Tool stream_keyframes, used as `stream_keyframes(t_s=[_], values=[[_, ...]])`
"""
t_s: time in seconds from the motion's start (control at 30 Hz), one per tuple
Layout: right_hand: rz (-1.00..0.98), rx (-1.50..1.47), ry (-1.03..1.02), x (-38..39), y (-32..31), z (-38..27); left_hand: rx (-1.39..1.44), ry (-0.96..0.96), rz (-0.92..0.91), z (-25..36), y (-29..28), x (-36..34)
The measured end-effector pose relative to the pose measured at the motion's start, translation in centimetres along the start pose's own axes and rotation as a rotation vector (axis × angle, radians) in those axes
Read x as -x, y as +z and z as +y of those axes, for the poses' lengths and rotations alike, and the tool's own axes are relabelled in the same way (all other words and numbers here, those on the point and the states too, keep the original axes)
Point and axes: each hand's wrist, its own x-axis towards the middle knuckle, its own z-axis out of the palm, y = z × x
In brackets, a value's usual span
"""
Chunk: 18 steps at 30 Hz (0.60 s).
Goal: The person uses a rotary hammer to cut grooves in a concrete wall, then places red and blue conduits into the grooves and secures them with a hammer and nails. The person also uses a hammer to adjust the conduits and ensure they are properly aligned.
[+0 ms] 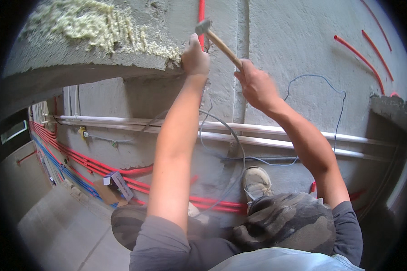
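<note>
My right hand (259,86) is closed round the wooden handle of a hammer (222,46). The hammer's grey metal head is just above my left hand (196,59), in front of a red conduit pipe (201,10) that runs along the grey cement wall. My left hand is closed and pressed close beside this pipe, thumb side up, at the end of a rough concrete ledge (144,58). What its fingers grip is hidden. Both arms reach forward, with the hammer slanting between the hands.
White pipes (257,141) cross below my arms, with a loose grey cable (242,149) looping over them. Red pipes (135,184) and blue pipes (77,177) run along the lower left, beside a cardboard box (107,192). Red pipe ends (359,56) stick out at right. My shoe (257,183) shows below.
</note>
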Motion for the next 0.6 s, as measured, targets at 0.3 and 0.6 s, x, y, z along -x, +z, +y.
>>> stream_keyframes(t_s=[0.3,0.6], values=[[0.032,-0.013,-0.083,-0.2,1.4,2.3,-0.172,-0.127,-0.210,1.4,-0.4,3.0],[-0.069,0.100,-0.023,-1.0,3.6,4.0,-0.126,-0.230,-0.220,0.6,-0.1,3.5]])
